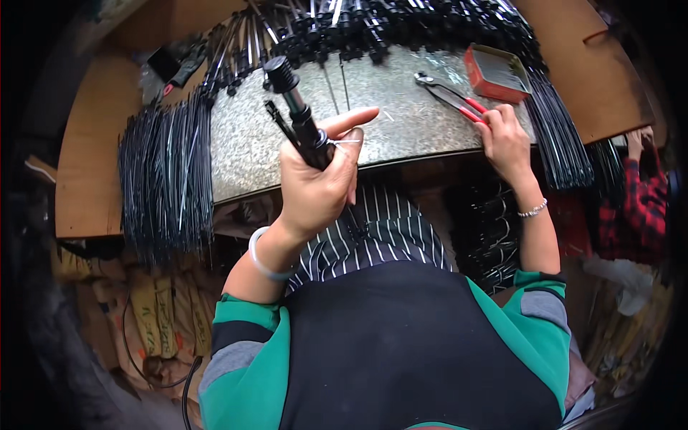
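The left hand [315, 179] has its thumb and fingers clamped around a long black and silver tube-shaped part with a ridged black top [299, 115], and its pointing finger sticks out to the right. The part is up in the air over the near edge of the table, tilted, with its ridged top leaning away to the left. A thin, shiny silver wire [345, 141] is by the thumb, against the part. The right hand [507, 140] has its fingers bent over the ends of a pair of metal pliers with red handles [471, 115]; I cannot tell if they squeeze tight. The pliers lie on the grey speckled tabletop [251, 143], their head pointing away to the left. Just beyond the right hand sits a red box with straight sides [494, 89], with thin pieces inside. Two thin dark rods lie on the tabletop past the left hand. A big bunch of thin black rods [165, 172] hangs over the edge on the left, and another bunch of thin black rods [559, 136] hangs on the right. Along the far side is a heap of black and silver tubes [358, 21]. Far to the right shows another person's red and black checked sleeve [643, 201].
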`<action>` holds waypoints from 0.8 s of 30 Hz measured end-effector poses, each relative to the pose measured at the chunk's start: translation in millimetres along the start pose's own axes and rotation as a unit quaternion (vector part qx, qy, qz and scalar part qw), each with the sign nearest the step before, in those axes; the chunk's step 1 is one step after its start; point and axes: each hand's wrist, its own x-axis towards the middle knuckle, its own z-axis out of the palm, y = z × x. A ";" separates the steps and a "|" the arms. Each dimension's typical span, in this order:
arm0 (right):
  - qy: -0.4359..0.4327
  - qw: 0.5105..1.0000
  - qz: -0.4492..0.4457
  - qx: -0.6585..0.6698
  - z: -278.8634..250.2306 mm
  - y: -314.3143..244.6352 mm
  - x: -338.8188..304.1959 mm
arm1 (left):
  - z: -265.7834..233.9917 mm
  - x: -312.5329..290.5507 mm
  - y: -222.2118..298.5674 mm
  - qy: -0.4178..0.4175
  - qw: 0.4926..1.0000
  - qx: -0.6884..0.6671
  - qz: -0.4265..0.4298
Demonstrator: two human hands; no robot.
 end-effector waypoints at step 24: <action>0.060 0.974 -0.217 -0.010 -96.7 -108.8 21.9 | -27.4 11.9 -16.2 0.072 0.997 0.001 0.004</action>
